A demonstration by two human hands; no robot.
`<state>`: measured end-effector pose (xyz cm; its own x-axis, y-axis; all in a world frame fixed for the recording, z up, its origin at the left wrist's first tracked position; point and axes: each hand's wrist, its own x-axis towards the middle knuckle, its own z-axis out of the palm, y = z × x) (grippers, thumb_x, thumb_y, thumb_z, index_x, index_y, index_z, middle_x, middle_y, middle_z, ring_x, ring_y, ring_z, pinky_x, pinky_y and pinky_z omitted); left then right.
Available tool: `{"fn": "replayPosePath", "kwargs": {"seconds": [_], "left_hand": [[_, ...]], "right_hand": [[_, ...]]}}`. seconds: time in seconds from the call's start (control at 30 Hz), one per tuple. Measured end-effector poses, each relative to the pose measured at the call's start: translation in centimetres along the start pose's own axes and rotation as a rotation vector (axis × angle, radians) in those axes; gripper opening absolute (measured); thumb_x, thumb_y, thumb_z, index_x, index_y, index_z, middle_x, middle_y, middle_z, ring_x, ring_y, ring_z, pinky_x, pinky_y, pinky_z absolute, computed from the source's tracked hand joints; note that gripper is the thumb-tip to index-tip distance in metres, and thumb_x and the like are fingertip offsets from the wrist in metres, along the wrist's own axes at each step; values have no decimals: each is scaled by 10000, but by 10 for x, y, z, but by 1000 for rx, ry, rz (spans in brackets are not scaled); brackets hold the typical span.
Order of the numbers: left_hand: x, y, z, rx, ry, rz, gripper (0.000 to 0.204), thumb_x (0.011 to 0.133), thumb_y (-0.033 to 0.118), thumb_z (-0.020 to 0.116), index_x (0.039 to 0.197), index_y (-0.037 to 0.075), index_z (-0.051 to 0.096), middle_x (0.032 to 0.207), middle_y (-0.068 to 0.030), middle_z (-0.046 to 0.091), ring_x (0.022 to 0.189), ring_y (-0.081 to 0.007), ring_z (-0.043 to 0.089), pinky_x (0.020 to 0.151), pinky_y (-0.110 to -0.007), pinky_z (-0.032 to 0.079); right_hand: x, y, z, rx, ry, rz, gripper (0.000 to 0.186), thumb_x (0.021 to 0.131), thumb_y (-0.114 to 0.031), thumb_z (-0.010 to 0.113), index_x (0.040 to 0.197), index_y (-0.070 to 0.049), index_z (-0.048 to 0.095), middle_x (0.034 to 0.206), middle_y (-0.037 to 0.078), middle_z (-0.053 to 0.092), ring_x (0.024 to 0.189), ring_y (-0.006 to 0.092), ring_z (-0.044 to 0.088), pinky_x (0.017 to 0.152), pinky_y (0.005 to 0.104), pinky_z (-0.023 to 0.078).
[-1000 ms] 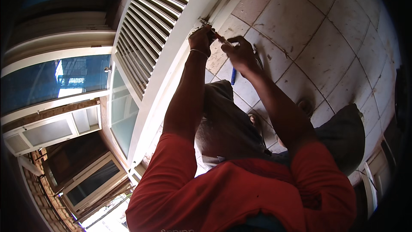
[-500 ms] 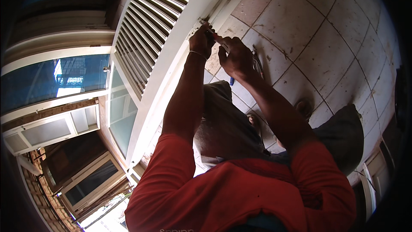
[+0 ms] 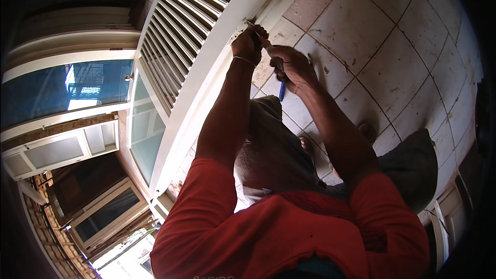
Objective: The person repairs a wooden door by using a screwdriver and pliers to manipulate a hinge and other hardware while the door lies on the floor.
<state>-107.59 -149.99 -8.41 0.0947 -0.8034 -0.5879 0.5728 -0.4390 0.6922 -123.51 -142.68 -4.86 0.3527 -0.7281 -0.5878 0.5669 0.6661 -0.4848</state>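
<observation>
Beside the lower edge of the white louvred door (image 3: 199, 62), my two hands meet over a slim screwdriver-like tool (image 3: 264, 41) with some red on it. My left hand (image 3: 246, 46) is closed around its front part, close to a pale, worn spot on the door's edge. A thin metal end (image 3: 250, 22) sticks out past those fingers against the wood. Behind it, my right hand (image 3: 295, 67) is curled round the rear of the tool, palm partly turned up. My fingers hide most of the tool. Below my right hand shows a blue handle (image 3: 282, 91), its other end covered.
Dirty white floor tiles (image 3: 372, 36) spread to the right. My bent knees in dark trousers (image 3: 274, 144) are under my forearms. A blue-glazed window panel (image 3: 98, 87) and other framed panels (image 3: 106, 222) stand at the left.
My right hand has turned over and shifted slightly right, with its fingers now curled beneath. My left hand has moved a little to the right, still at the door's edge.
</observation>
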Motion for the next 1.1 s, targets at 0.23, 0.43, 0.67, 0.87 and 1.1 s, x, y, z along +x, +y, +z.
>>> {"fn": "replayPosePath", "kwargs": {"seconds": [0.23,0.43,0.67,0.87,1.1], "left_hand": [[-7,-1,1,197,181,43,138,935,131,602,939,-7,606,785,-80,603,697,-194,578,592,-323,485],[-10,-7,20,231,198,27,163,936,142,599,976,-16,609,790,-99,616,667,-209,582,592,-333,500],[-23,7,5,645,147,209,252,900,217,675,1025,-2,661,824,-96,668,679,-179,617,632,-316,510],[-30,71,-92,1248,638,989,279,822,269,743,1016,74,696,1010,-118,667,994,-253,626,836,-356,494],[-26,61,-130,1664,704,483,794,780,718,557,1421,268,435,1480,-97,344,1392,-348,216,1113,-574,103]], "right_hand": [[24,-7,-37,-552,126,-331,333,798,-191,729,1058,6,660,699,25,614,576,51,514,495,231,410],[37,-8,-60,59,272,-340,332,859,-108,682,1165,-32,579,810,45,606,645,115,595,539,255,496],[71,-64,-51,-135,407,-665,367,897,-77,609,1221,-3,452,879,115,590,608,162,595,543,310,553],[124,-91,-63,-174,374,-513,380,880,-115,610,1207,18,469,868,123,598,584,165,580,499,309,531],[174,-87,-68,-243,239,-378,273,893,-147,592,1117,2,545,797,101,610,579,152,561,507,314,529]]}}
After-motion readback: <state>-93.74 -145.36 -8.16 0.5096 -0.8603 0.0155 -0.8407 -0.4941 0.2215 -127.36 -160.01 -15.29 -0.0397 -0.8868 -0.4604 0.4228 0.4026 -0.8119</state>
